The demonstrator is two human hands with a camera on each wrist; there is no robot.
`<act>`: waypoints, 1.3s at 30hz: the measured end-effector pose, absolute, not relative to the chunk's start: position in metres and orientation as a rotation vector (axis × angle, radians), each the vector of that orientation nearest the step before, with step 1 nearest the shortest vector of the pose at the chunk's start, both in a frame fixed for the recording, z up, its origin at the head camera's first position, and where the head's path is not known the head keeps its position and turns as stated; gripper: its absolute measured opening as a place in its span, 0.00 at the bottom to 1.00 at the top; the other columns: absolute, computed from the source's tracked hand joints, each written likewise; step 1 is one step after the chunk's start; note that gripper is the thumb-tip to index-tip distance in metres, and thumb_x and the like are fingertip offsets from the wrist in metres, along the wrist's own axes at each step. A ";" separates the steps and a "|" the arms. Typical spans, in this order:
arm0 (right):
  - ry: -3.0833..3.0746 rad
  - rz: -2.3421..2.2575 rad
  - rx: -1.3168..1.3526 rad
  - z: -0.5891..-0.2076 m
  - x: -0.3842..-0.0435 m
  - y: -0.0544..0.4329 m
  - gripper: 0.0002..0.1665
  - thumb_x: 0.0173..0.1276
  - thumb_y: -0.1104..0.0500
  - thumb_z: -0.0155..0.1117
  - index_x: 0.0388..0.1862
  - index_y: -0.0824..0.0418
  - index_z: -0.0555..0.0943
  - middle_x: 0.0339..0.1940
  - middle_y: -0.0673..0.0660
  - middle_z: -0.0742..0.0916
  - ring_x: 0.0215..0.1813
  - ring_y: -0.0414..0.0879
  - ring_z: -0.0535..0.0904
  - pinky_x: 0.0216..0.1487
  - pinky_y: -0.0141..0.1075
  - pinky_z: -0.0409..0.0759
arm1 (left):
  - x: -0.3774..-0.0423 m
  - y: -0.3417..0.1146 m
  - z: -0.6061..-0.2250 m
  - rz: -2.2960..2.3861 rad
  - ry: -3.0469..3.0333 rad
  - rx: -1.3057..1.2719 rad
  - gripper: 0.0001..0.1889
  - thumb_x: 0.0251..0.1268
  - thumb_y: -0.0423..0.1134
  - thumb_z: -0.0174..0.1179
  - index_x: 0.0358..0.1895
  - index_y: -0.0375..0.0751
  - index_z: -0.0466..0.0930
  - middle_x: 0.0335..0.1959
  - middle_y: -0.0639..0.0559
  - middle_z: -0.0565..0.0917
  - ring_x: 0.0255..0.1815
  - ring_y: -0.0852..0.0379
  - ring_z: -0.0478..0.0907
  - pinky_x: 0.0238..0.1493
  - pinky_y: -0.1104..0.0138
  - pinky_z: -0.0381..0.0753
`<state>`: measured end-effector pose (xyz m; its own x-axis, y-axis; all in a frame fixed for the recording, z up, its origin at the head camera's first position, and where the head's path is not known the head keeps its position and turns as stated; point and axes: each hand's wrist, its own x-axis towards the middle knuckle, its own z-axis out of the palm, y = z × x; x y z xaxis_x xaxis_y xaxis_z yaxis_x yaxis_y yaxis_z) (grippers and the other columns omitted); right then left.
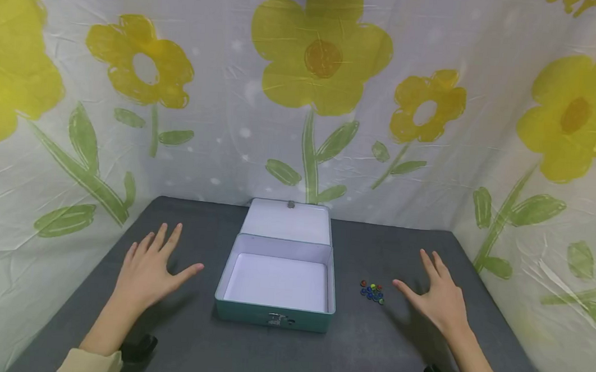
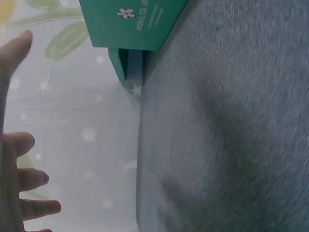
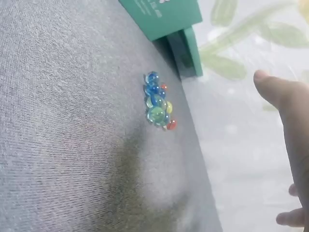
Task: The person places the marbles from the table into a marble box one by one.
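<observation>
A green metal box point(image 1: 273, 314) with a white inside stands on the table, its hinged lid point(image 1: 288, 222) tipped back and nothing lying in it. To its right is a cluster of glass marbles point(image 1: 371, 292), mostly blue with a few green, yellow and red; the right wrist view shows these marbles point(image 3: 158, 101) close together. My left hand point(image 1: 146, 273) hovers left of the box with fingers spread, touching nothing. On the other side my right hand point(image 1: 441, 300) is held above the table, right of the marbles, thumb apart from the fingers and holding nothing.
The dark grey table point(image 1: 183, 343) ends at a white curtain point(image 1: 215, 120) printed with yellow flowers, which hangs behind it and along both sides. A metal latch point(image 1: 277, 318) sits on the box's front. Black wrist devices point(image 1: 139, 348) show below the hands.
</observation>
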<state>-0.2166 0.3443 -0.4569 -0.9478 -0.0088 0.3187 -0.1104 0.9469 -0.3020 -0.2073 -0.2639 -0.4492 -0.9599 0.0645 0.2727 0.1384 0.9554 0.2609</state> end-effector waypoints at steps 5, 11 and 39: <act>-2.747 0.614 0.061 -0.463 -0.215 0.349 0.58 0.70 0.33 0.70 0.86 0.62 0.59 0.83 0.75 0.63 0.72 0.82 0.66 0.55 0.76 0.72 | -0.202 -0.260 -0.453 -0.588 -2.821 -0.172 0.57 0.69 0.74 0.59 0.89 0.48 0.42 0.85 0.30 0.54 0.79 0.22 0.55 0.73 0.27 0.51; -2.725 0.826 0.025 -0.475 -0.210 0.353 0.46 0.74 0.40 0.70 0.79 0.68 0.70 0.75 0.74 0.74 0.68 0.73 0.75 0.60 0.71 0.73 | -0.197 -0.251 -0.464 -0.829 -2.724 -0.220 0.51 0.73 0.63 0.64 0.87 0.44 0.49 0.84 0.35 0.61 0.76 0.23 0.61 0.67 0.27 0.60; -2.689 1.100 0.179 -0.521 -0.211 0.349 0.16 0.66 0.62 0.79 0.53 0.60 0.89 0.33 0.48 0.86 0.28 0.38 0.72 0.30 0.34 0.71 | -0.183 -0.209 -0.505 -1.126 -2.597 -0.550 0.46 0.65 0.50 0.74 0.85 0.50 0.61 0.79 0.41 0.72 0.59 0.46 0.79 0.55 0.36 0.78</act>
<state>-0.2107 0.3490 -0.5206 -0.9660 -0.0260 0.2573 -0.1988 0.7109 -0.6746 -0.1834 -0.2088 -0.5050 -0.8952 0.2383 0.3766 0.4378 0.6285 0.6429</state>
